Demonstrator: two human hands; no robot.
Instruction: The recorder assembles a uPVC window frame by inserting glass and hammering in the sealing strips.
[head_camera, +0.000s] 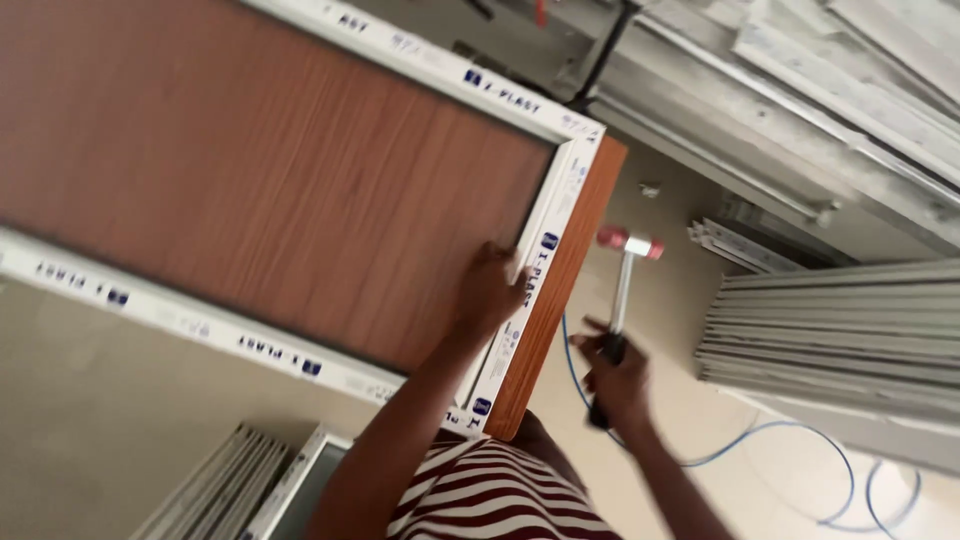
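Right hand (617, 375) clamped on the pink-headed metal-shafted mallet (622, 290), left hand (490, 290) spread flat on the white plastic frame (545, 235) bordering the brown wood-grain panel (260, 180); a misdirected blow risks striking the fingers.

A wood-grain brown table (250, 180) is seen, and a white plastic frame (545, 240) is laid flat on it, running along its edges to a mitred corner. Beneath lies a pale floor (690, 400), on which a blue cable (800, 440) is looped and white profile lengths (830, 340) are apparently stacked.
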